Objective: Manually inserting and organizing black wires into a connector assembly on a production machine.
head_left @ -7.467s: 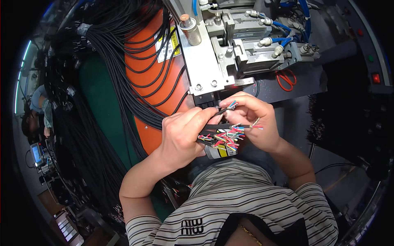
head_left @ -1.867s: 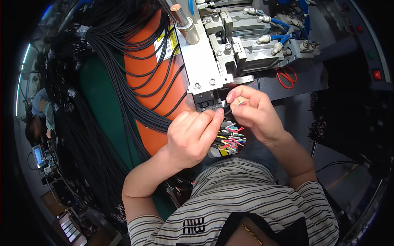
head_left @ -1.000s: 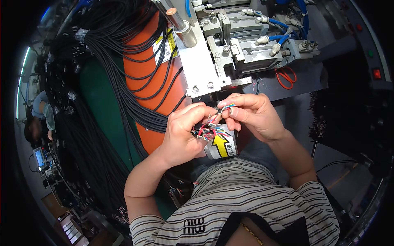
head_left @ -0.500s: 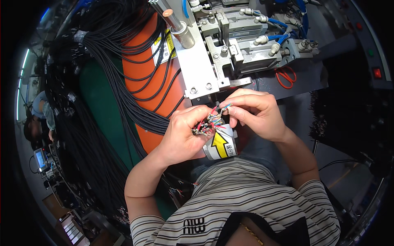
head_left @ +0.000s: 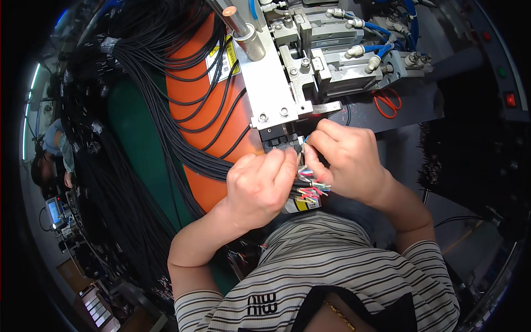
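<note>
My left hand is closed around the ends of several black cables. Their stripped, multicoloured wires fan out below its fingers, toward my right hand. With thumb and forefinger my right hand pinches a thin wire, a blue bit of which shows at the fingertips. Both hands meet just in front of a black clamp block under the machine's metal plate. Fingers hide the exact spot where the wire meets the block. Behind the wires, a white cover with a yellow mark is partly hidden.
A thick bundle of black cables runs over an orange surface at the left. Pneumatic cylinders with blue hoses stand at the far right. Red-handled scissors lie beside them. Another person is at the far left.
My left hand has turned over, knuckles up, and its wire ends now point right. Both hands are closer together at the clamp block, my right fingertips bringing a wire there.
</note>
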The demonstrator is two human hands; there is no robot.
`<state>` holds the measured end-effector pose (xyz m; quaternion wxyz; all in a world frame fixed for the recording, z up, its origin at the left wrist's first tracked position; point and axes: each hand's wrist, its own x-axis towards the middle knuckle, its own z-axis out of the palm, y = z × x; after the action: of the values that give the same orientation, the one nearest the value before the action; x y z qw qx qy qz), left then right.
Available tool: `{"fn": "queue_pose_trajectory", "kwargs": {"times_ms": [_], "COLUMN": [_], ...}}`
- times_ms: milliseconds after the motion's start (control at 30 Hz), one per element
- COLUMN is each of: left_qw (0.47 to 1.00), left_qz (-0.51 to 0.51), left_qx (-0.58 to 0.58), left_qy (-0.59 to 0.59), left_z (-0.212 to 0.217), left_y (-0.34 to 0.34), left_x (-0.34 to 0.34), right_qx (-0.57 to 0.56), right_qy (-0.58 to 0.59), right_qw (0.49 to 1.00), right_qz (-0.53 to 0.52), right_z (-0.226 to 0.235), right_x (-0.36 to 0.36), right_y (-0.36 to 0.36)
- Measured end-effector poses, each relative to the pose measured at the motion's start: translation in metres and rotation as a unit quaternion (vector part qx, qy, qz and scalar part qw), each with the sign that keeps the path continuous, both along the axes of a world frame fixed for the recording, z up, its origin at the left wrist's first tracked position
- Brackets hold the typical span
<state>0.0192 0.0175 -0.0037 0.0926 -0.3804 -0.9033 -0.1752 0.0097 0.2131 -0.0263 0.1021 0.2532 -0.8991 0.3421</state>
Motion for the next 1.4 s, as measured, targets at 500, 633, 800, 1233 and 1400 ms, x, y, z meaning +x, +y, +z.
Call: {"fn": "queue_pose_trajectory", "kwargs": {"times_ms": [500, 633, 800, 1233, 1400], "left_qw": [0.987, 0.991, 0.997, 0.997, 0.997], "left_qz": [0.009, -0.003, -0.049, -0.027, 0.026], "left_qx": [0.067, 0.037, -0.02, -0.058, 0.05], "left_qy": [-0.146, -0.132, -0.062, -0.051, -0.043], "left_z": [0.002, 0.005, 0.007, 0.011, -0.004], "left_y": [-0.008, -0.006, -0.002, -0.001, -0.024], "left_x": [-0.005, -0.008, -0.012, -0.014, -0.008], "right_qx": [-0.068, -0.043, 0.086, -0.07, -0.137], "right_qy": [-0.017, -0.001, -0.025, -0.022, -0.182], "right_qw": [0.997, 0.999, 0.996, 0.997, 0.974], "right_qz": [-0.018, -0.027, 0.006, -0.019, -0.007], "right_z": [-0.018, -0.016, 0.004, -0.016, -0.016], "right_x": [0.002, 0.003, -0.001, -0.005, -0.013], "right_y": [0.0, -0.002, -0.002, 0.0, 0.007]}}
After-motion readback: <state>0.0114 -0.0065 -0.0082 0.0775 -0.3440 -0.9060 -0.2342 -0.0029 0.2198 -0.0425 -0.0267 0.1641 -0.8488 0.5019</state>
